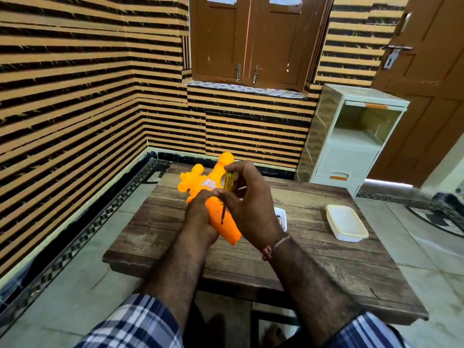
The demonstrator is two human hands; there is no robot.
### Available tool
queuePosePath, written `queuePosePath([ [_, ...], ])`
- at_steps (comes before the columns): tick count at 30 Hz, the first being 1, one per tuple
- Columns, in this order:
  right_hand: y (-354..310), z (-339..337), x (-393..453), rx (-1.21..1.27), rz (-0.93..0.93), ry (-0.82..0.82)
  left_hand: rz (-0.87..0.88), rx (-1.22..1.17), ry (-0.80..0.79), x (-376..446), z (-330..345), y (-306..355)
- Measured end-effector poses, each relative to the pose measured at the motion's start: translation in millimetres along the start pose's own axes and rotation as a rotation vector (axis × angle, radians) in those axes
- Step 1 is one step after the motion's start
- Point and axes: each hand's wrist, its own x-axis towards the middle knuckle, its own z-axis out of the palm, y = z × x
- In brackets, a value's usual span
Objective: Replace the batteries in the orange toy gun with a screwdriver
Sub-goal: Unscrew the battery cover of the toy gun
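Wooden bench (313,249), dark plank top, stands on a tiled floor (75,285) in a corner with striped walls. All positions below are given relative to the bench.

Beyond its far right corner: white plastic drawer unit (351,136), upper compartment open. On the wall behind the far edge: brown shuttered window (251,38), closed.

Orange toy gun (216,197) is held up over the left-centre of the bench, long axis running from near edge toward far edge, grip end nearest the person, bulbous end pointing away. Cannot tell whether the grip end touches the bench top.

Left hand (200,214) is wrapped around the gun body from the left side, fingers curled onto it. Right hand (248,202) pinches the screwdriver (227,194) by its yellow translucent handle; the dark shaft angles down, tip against the upper face of the gun's grip section.

On the right part of the bench top: white lidded plastic box (346,223), lying flat. Near centre, mostly hidden behind the right hand: small white tray (281,217); contents unclear.

Thread band on the right wrist (276,246). Plaid sleeves at the near edge.
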Motion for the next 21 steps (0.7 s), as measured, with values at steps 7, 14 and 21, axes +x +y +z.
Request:
queuePosePath([
  [7, 4, -1, -3, 0.014, -0.007, -0.015, 0.016, -0.01, 0.034, -2, -1, 0],
  [14, 5, -2, -4, 0.094, 0.034, -0.012, 0.013, 0.028, 0.022, 5, -3, 1],
  [21, 7, -2, 3, 0.024, -0.035, 0.055, 0.029, -0.008, -0.022, 9, -3, -1],
])
